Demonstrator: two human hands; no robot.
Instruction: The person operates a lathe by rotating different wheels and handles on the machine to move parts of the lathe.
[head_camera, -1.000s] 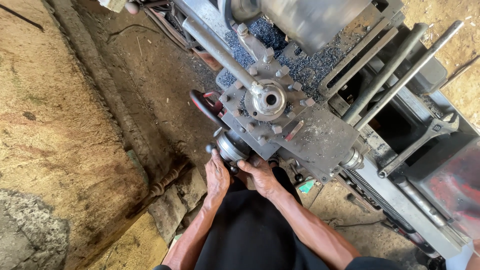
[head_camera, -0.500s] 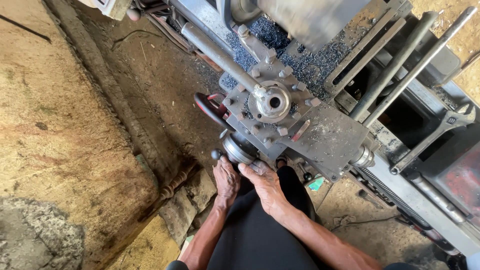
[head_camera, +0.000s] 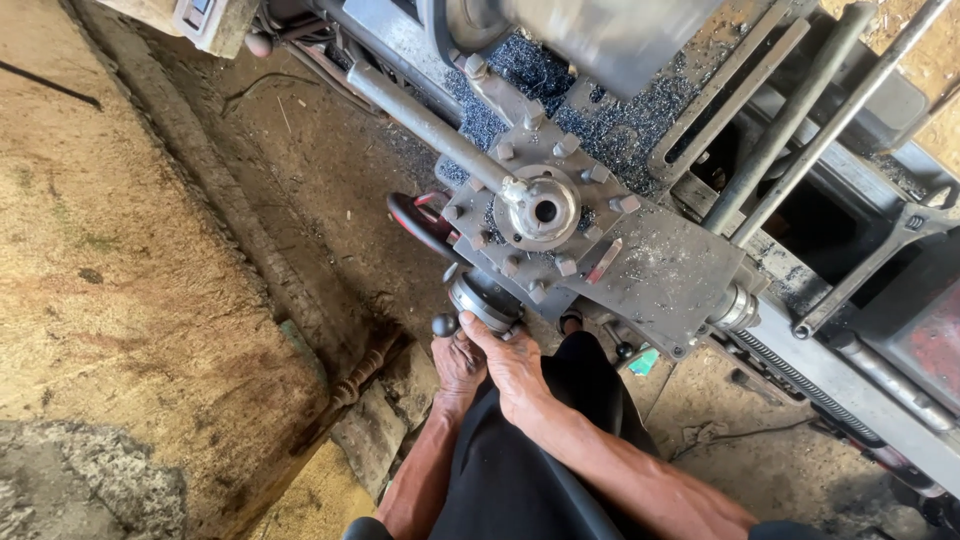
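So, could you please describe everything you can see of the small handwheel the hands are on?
The handwheel is a round, grey, worn-looking metal dial with a dark ball-ended crank knob sticking out at its lower left. It sits at the near edge of the lathe's carriage, facing the person. The right hand touches its lower rim with the fingers; the left hand lies just under the knob.

Grey steel lathe carriage (head_camera: 640, 265), red-rimmed handwheel (head_camera: 420, 225), black trousers (head_camera: 520, 470), brown dirt floor (head_camera: 120, 280).
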